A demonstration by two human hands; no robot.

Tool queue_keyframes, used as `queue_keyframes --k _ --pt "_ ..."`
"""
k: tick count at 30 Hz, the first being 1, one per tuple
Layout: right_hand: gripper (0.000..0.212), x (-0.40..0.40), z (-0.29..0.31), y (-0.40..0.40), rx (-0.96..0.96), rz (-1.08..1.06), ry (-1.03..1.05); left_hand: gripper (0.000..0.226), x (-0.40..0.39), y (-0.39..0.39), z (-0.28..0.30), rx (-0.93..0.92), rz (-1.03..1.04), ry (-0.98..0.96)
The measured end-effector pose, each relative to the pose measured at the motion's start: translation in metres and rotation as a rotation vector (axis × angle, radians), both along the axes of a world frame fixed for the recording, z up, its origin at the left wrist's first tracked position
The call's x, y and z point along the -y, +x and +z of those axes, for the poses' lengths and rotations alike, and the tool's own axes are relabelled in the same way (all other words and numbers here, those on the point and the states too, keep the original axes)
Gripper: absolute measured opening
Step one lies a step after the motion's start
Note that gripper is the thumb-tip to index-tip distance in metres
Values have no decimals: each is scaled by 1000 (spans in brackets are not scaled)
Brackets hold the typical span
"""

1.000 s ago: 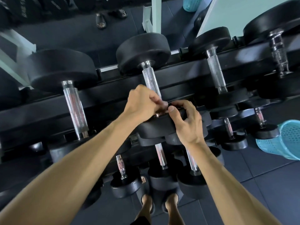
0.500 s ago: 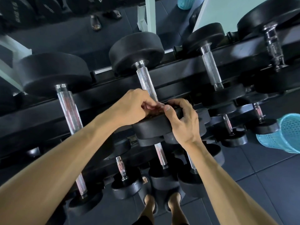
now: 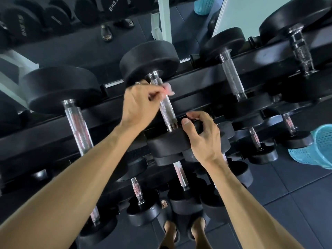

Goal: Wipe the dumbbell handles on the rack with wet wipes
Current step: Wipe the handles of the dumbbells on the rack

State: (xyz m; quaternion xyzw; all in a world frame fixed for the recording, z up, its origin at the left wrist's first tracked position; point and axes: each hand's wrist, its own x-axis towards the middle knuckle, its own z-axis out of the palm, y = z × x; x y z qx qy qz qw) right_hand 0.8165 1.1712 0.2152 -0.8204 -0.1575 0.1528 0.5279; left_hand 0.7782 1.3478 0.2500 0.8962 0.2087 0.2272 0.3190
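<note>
Frame centre: knurled dumbbell handle (image 3: 165,103), racked. Crumpled wet wipe (image 3: 168,89) is pinched in left hand (image 3: 138,106) fingers against its upper end; lower weight head (image 3: 170,142) is gripped by right hand (image 3: 203,137), likely for steadying.

Dumbbells (image 3: 162,97) on rack (image 3: 197,81); basket (image 3: 318,150) right, on floor (image 3: 296,198).

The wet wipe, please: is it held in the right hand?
No, the left hand pinches the wet wipe; the right hand grips the dumbbell head.
</note>
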Motion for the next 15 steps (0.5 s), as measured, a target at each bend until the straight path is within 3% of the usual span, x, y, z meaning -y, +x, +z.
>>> queue_keyframes --k 3,7,9,13,15 --pt "52 0 0 0 6 -3 -3 10 12 1 0 39 -37 19" --pt "54 0 0 1 7 -3 2 16 4 29 -3 103 207 104" --pt "55 0 -1 1 18 7 -3 18 15 29 -5 29 248 156" --pt "62 3 -2 4 2 64 2 24 29 13 2 -281 -42 135" --pt "69 9 -3 8 -59 125 9 25 27 17 10 -380 -91 173"
